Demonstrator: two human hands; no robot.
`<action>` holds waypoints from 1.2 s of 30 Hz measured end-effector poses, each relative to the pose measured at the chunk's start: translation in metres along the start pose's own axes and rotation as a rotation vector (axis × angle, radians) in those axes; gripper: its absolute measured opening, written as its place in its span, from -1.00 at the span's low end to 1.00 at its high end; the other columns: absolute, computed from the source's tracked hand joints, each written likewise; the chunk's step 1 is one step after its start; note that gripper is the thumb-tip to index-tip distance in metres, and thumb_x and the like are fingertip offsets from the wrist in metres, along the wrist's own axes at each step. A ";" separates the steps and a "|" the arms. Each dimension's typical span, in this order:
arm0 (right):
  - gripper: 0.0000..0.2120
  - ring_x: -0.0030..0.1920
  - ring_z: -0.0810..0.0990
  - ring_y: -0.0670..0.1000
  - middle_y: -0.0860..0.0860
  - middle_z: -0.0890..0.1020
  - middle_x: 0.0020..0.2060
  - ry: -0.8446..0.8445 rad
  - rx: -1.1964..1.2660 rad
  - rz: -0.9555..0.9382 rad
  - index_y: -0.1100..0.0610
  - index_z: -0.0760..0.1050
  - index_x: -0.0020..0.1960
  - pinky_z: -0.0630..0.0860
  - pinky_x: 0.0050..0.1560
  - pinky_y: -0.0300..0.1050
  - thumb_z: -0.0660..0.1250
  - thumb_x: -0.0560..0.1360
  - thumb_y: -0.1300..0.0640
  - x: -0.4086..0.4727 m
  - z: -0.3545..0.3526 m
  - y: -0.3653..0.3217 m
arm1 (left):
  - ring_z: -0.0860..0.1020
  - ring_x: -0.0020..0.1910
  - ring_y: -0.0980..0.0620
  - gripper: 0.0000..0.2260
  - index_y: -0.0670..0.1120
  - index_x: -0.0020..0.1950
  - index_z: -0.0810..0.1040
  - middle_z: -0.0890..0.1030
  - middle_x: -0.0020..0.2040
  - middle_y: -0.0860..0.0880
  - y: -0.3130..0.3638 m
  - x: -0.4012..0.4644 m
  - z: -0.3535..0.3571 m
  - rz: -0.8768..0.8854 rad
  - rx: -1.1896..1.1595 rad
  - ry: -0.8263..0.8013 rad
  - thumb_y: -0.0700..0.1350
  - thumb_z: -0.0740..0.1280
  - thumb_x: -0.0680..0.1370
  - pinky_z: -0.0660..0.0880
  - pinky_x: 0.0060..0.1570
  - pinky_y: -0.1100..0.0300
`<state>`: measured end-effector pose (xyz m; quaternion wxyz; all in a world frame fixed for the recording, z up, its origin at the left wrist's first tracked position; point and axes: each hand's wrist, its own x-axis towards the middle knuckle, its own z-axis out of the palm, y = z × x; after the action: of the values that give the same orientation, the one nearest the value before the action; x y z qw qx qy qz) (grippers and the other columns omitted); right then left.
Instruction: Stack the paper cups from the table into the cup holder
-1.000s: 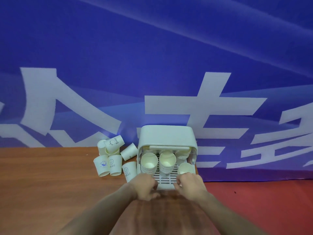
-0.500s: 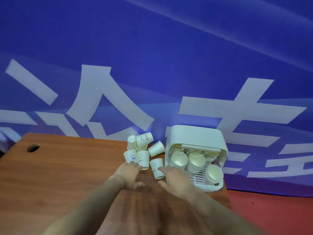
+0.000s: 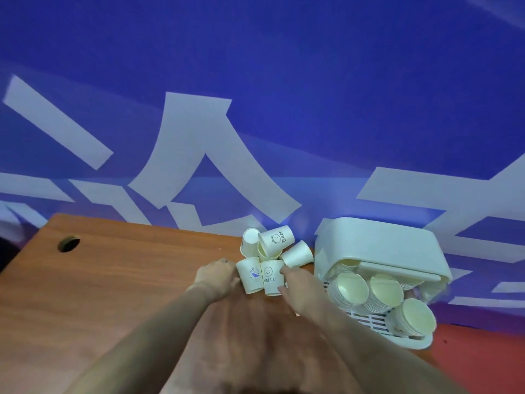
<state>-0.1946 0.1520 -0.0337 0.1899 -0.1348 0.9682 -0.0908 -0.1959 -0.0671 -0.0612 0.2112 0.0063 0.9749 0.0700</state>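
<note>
Both hands have left the front of the cup holder and gone to the loose cups beside it. Since the earlier pictures the left hand [image 3: 217,275] has come against the cup with a blue print [image 3: 250,275], and its fingers seem curled at that cup's outer side. The right hand [image 3: 295,282] now lies at the other side of the pair, its fingers touching the cup printed HELLO [image 3: 272,277]. I cannot tell if either hand really grips its cup or only touches it. I judge that a new pick-up is starting, perhaps of these two upright cups together.

Behind the pair, toward the far edge of the surface [image 3: 127,280], more cups lie in a heap: one printed Bear [image 3: 277,241] is tipped over an open cup, a plain one [image 3: 250,241] stands beside it, and another cup [image 3: 297,255] lies on its side pointing at the holder. They touch each other, so lifting the front pair could disturb them.

At the right edge of the surface stands the cup holder [image 3: 377,245], its front open, with three stacks [image 3: 380,294] leaning out over a slotted tray. The path from the cups to the holder is short. Left of the hands the surface is broad, with a round hole [image 3: 68,243] near the far left corner.
</note>
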 end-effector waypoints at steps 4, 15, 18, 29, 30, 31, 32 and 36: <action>-0.62 0.21 0.51 0.09 0.02 0.52 0.17 -0.050 -0.006 0.065 0.04 0.33 0.34 0.47 0.06 -0.02 0.23 0.58 -0.05 0.035 0.007 0.001 | 0.54 0.18 -0.11 -0.72 0.04 0.18 0.49 0.57 0.19 -0.03 -0.012 0.034 0.007 -0.026 -0.081 -0.027 0.14 0.21 0.57 0.45 0.06 0.07; -0.55 0.14 0.56 0.08 0.00 0.59 0.08 -0.119 0.035 0.130 -0.05 0.33 0.28 0.49 0.01 -0.04 0.35 0.47 -0.14 0.076 0.033 0.009 | 0.61 -0.40 0.04 -0.88 0.03 0.03 0.66 0.68 -0.31 -0.06 -0.030 0.080 0.037 0.056 -0.674 -0.222 -0.03 0.38 0.53 0.58 -0.23 0.14; -0.59 0.14 0.57 0.08 -0.01 0.61 0.09 -0.078 0.043 0.105 -0.03 0.37 0.25 0.49 0.01 -0.06 0.37 0.47 -0.11 0.070 0.033 0.006 | 0.56 -0.44 0.06 -0.86 -0.17 -0.10 0.65 0.68 -0.31 -0.11 -0.030 0.073 0.033 0.053 -0.685 -0.203 -0.10 0.41 0.53 0.53 -0.31 0.19; -0.73 0.01 0.62 0.07 0.01 0.68 -0.05 0.051 -0.047 -0.003 0.01 0.63 0.05 0.50 -0.03 -0.10 0.27 0.53 -0.12 -0.005 0.014 -0.010 | 0.51 -0.47 0.28 -0.83 -0.03 -0.13 0.70 0.60 -0.46 0.12 -0.005 -0.002 -0.002 0.126 -0.360 -0.071 0.04 0.39 0.50 0.49 -0.25 0.28; -0.72 0.00 0.62 0.08 0.02 0.67 -0.06 0.071 -0.055 -0.011 0.02 0.63 0.04 0.50 -0.04 -0.09 0.27 0.53 -0.13 -0.013 0.011 -0.010 | 0.51 -0.43 0.25 -0.82 0.00 -0.10 0.70 0.56 -0.47 0.15 -0.001 -0.010 -0.005 0.132 -0.324 -0.052 0.08 0.39 0.50 0.49 -0.23 0.26; -0.71 -0.01 0.62 0.09 0.02 0.67 -0.08 0.083 -0.064 -0.017 0.02 0.63 0.04 0.50 -0.05 -0.09 0.26 0.53 -0.14 -0.020 0.009 -0.010 | 0.53 -0.37 0.18 -0.81 0.03 -0.08 0.70 0.52 -0.46 0.17 0.003 -0.018 -0.007 0.144 -0.288 -0.034 0.11 0.39 0.50 0.48 -0.21 0.24; -0.70 -0.01 0.62 0.09 0.02 0.67 -0.08 0.093 -0.075 -0.018 0.02 0.63 0.03 0.50 -0.06 -0.09 0.24 0.54 -0.15 -0.030 0.006 -0.009 | 0.54 -0.32 0.12 -0.80 0.04 -0.06 0.69 0.49 -0.45 0.18 0.009 -0.029 -0.010 0.160 -0.248 -0.028 0.13 0.38 0.50 0.47 -0.20 0.23; -0.68 -0.03 0.61 0.10 0.04 0.65 -0.08 0.115 -0.125 -0.002 0.02 0.64 0.02 0.43 -0.12 -0.10 0.19 0.56 -0.13 -0.066 0.000 -0.001 | 0.60 -0.16 0.04 -0.78 0.04 0.01 0.69 0.46 -0.42 0.17 0.034 -0.060 -0.016 0.236 -0.156 -0.048 0.13 0.36 0.52 0.50 -0.13 0.19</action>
<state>-0.1356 0.1704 -0.0105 0.1250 -0.1417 0.9812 -0.0381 -0.1490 -0.0386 -0.0172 0.2248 0.1060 0.9536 0.1698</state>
